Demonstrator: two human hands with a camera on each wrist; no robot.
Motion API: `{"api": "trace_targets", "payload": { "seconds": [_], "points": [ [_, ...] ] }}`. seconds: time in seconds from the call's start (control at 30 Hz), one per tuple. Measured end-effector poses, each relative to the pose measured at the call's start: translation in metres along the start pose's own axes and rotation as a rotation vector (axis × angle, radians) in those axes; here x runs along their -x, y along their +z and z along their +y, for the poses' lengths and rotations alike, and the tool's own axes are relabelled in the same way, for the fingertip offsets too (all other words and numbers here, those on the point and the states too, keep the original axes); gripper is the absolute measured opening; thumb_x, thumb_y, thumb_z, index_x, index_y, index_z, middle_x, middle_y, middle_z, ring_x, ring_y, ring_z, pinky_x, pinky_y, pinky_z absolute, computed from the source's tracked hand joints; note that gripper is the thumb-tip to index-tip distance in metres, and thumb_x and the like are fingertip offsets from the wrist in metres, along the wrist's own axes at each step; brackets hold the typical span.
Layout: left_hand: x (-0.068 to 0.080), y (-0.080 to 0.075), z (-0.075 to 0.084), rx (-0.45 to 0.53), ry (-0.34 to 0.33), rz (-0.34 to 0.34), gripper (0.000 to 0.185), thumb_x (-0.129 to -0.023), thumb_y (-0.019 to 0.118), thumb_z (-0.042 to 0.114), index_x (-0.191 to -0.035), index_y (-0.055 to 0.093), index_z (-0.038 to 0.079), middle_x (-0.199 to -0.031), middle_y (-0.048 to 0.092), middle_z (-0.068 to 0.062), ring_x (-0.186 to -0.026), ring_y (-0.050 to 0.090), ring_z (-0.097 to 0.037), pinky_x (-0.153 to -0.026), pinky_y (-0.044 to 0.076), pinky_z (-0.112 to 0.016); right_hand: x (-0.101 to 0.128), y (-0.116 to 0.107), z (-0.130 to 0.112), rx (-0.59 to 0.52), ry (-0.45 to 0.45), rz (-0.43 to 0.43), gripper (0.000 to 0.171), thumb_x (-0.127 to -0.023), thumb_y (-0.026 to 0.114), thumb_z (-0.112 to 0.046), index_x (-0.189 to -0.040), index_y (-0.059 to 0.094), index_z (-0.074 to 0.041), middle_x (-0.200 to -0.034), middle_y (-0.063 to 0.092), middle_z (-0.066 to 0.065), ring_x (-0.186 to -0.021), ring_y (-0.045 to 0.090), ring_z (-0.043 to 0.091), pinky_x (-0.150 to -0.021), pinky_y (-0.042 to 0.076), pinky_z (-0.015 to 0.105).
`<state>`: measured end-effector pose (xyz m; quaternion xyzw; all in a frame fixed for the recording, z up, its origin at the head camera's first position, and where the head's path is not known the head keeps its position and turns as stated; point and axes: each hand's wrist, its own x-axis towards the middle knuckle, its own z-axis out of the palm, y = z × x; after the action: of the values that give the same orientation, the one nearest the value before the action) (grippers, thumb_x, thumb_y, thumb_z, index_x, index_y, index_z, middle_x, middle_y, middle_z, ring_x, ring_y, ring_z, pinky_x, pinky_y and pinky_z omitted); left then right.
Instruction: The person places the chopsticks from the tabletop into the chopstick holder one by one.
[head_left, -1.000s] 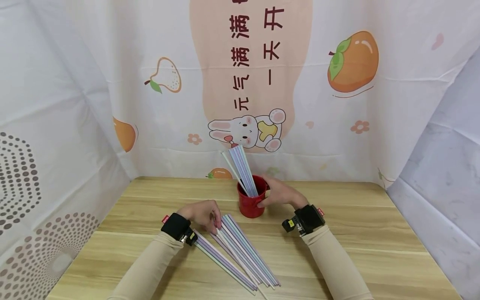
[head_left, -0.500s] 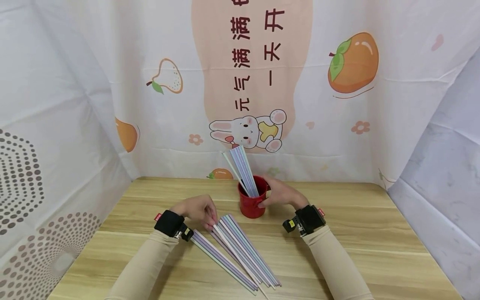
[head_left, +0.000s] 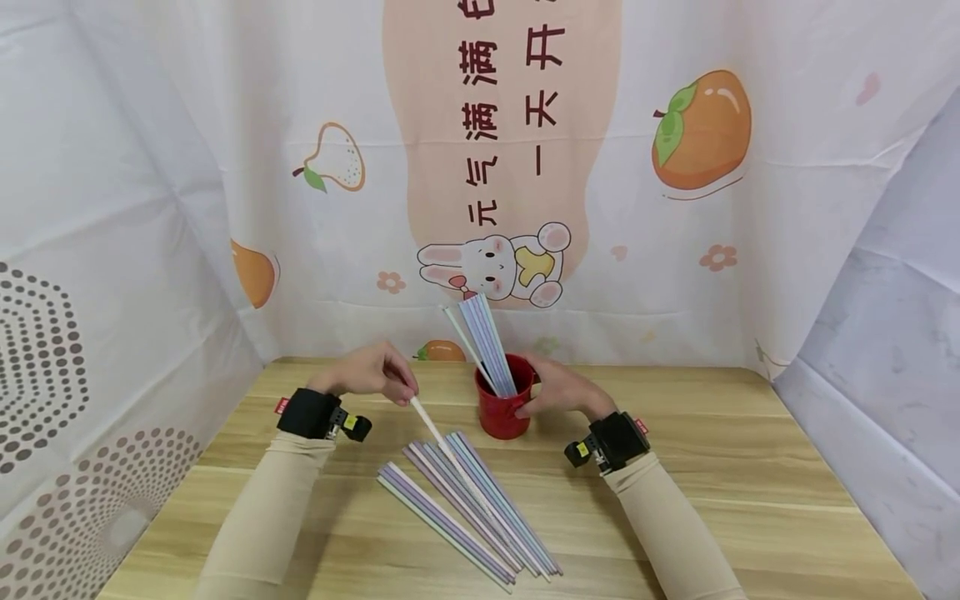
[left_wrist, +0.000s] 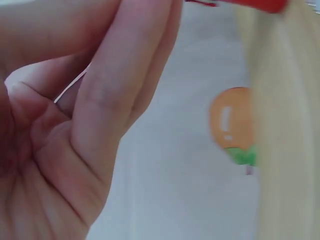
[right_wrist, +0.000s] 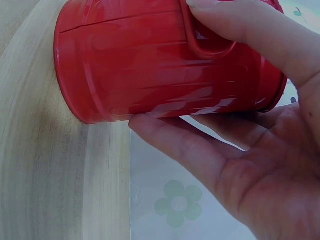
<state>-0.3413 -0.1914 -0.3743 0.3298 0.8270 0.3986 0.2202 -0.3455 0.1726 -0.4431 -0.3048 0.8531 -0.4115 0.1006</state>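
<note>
Thumb and fingertips of my left hand (head_left: 378,371) pinch the upper end of a whitish straw (head_left: 429,422), raised at a slant over the others in the head view. Its lower part overlaps a loose group of pastel straws (head_left: 517,517) lying on the table. My right hand (head_left: 561,387) holds a small red bucket (head_left: 504,417) by its right side. In the right wrist view, the thumb lies by a raised loop on the bucket (right_wrist: 135,65) and the fingers press its other side. Several pastel straws (head_left: 486,342) stand in the bucket, leaning left.
A second small group of straws (head_left: 442,521) lies left of the larger one on the wooden table (head_left: 712,500). Behind the table's back edge hangs a white printed curtain (head_left: 330,250), with fabric at both sides too.
My left hand has moved up and to the left, lifting the near-bucket end of the whitish straw off the group. The right hand stays on the bucket.
</note>
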Motion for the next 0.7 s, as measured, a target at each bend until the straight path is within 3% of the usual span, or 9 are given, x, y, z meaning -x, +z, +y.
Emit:
{"api": "trace_targets", "payload": {
  "seconds": [0.23, 0.43, 0.7],
  "points": [
    [0.008, -0.034, 0.029, 0.011, 0.05, 0.187, 0.013, -0.091, 0.073, -0.003, -0.101, 0.077, -0.009, -0.093, 0.077, -0.024, -0.076, 0.074, -0.014, -0.077, 0.064, -0.029, 0.0, 0.001, -0.001, 0.007, -0.015, -0.002, 0.092, -0.076, 0.09, -0.013, -0.153, 0.04, -0.007, -0.144, 0.059, 0.014, -0.132, 0.056, 0.033, -0.113, 0.048, 0.052],
    [0.009, -0.054, 0.05, 0.015, 0.075, 0.311, 0.015, -0.092, 0.071, -0.005, -0.104, 0.074, -0.013, -0.094, 0.077, -0.023, -0.076, 0.075, -0.011, -0.077, 0.064, -0.027, 0.0, 0.0, 0.001, -0.005, -0.018, -0.002, 0.093, -0.075, 0.091, -0.013, -0.153, 0.04, -0.006, -0.143, 0.06, 0.014, -0.132, 0.057, 0.032, -0.112, 0.05, 0.051],
    [0.011, -0.074, 0.074, 0.033, 0.099, 0.402, 0.024, -0.092, 0.071, -0.005, -0.112, 0.069, -0.019, -0.095, 0.08, -0.003, -0.079, 0.076, -0.007, -0.078, 0.063, -0.023, 0.0, 0.001, 0.001, 0.013, -0.016, 0.003, 0.091, -0.075, 0.091, -0.015, -0.152, 0.042, -0.008, -0.143, 0.06, 0.012, -0.132, 0.056, 0.032, -0.112, 0.05, 0.052]
  ]
}}
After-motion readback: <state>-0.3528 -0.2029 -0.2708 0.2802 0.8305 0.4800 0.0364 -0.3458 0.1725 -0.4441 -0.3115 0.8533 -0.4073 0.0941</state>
